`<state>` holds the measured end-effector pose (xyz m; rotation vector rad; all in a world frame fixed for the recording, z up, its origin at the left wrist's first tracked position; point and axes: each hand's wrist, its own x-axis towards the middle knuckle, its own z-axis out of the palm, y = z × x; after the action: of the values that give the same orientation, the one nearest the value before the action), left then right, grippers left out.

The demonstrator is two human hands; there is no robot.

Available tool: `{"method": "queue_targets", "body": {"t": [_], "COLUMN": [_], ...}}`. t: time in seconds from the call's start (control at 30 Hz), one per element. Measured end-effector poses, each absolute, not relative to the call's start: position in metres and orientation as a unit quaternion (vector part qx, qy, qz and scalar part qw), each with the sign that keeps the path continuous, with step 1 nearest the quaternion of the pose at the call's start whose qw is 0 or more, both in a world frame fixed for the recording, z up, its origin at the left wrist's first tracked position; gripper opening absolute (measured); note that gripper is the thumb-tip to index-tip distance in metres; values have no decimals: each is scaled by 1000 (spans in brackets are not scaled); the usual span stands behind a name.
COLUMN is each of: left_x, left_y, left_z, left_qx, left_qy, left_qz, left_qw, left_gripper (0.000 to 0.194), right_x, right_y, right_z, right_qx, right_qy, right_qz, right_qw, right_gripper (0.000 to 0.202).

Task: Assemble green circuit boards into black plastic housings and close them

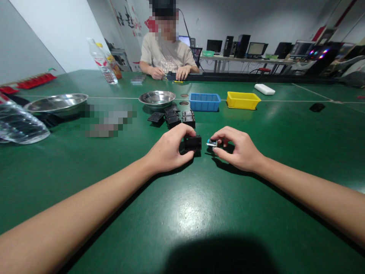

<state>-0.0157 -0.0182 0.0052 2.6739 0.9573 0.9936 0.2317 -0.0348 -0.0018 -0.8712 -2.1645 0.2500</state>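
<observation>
A small black box-like part (193, 143) is held between the thumb and fingers of my left hand (169, 149), low over the green table (114, 213). Just right of it, my right hand (238, 147) pinches a small silvery piece with a blue end (211, 143). A narrow gap separates the two pieces. Beyond my left hand lies a group of several black parts (172, 116), with another black part (188, 118) at its right.
Behind the black parts stand a steel bowl (157, 99), a blue bin (204, 102) and a yellow bin (243, 101). A larger steel bowl (58, 104) and plastic bottles are at the left. Across the table, a person (171, 53) handles a dark object.
</observation>
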Motion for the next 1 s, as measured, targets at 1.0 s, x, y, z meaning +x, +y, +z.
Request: {"method": "queue_targets", "body": {"t": [1.0], "left_x": [-13], "left_y": [-25], "left_z": [9], "left_qx": [937], "left_qy": [229], "left_qz": [265], "left_qw": [-5], "left_gripper": [29], "right_x": [219], "right_y": [-51], "right_z": [-6], "right_qx": [-328], "right_qy": [-812], "right_qz": [231], "right_qw": [425], "right_gripper": [17]}}
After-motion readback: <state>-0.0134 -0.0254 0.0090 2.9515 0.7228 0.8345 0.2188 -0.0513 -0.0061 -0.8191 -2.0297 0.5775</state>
